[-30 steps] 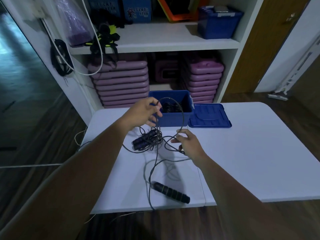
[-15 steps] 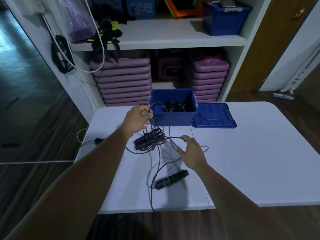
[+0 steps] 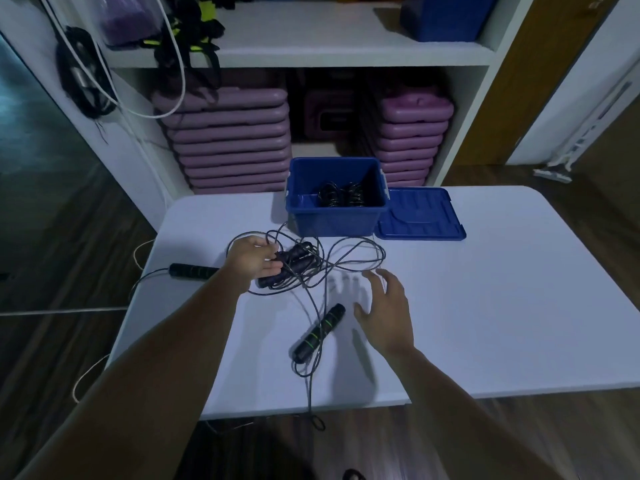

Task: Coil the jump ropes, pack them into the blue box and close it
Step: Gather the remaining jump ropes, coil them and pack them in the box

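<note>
Left hand: lowered onto table, fingers curled round tangled rope. Right hand: released the cord, lifted clear, fingers spread wide. Loose handle: turned, just left of right hand. Blue box: open, coiled ropes inside, lid alongside.

Tangled ropes crowd the open blue box's front.

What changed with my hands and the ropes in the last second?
Left hand dropped from beside the blue box to the bundled handles. Right hand let go of the cord, now open beside the loose handle, which swung round. Box and lid stayed.
</note>
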A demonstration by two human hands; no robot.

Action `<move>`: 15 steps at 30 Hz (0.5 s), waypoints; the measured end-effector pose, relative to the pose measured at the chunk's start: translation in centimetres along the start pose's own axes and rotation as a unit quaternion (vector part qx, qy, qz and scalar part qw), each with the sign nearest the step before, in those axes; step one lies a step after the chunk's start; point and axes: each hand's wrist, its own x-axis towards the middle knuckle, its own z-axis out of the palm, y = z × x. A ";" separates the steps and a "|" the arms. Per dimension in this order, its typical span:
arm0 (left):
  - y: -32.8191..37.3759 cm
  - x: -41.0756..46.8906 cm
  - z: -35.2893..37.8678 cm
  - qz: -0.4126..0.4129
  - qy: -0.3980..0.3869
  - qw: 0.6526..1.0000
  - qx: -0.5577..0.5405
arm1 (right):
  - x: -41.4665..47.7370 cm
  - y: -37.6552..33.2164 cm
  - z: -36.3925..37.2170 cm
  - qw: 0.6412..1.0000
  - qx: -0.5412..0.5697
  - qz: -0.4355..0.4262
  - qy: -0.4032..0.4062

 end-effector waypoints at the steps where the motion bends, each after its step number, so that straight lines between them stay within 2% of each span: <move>1: -0.4 0.1 0.1 -0.012 0.003 1.000 -0.009 | -0.3 0.0 0.2 1.000 -0.007 0.002 0.011; 3: -1.2 0.4 0.4 -0.031 0.010 0.999 -0.028 | -0.9 0.2 0.7 1.000 -0.002 0.018 -0.011; 5: -1.9 0.5 0.8 -0.045 0.016 0.997 -0.063 | -1.5 0.0 1.2 0.980 0.073 0.097 -0.155; 7: -2.5 0.5 1.3 -0.058 0.023 0.993 -0.101 | -2.2 -0.3 2.0 0.937 0.113 0.145 -0.298; 9: -2.9 0.2 1.7 -0.073 0.016 0.987 -0.139 | -3.0 -0.6 3.1 0.909 0.122 0.155 -0.368; 13: -3.6 -0.5 1.9 -0.083 0.005 0.978 -0.192 | -4.2 -1.4 5.0 0.895 0.145 0.185 -0.380; 15: -4.3 -1.1 1.7 -0.081 -0.010 0.980 -0.183 | -4.5 -1.7 5.7 0.871 0.226 0.233 -0.368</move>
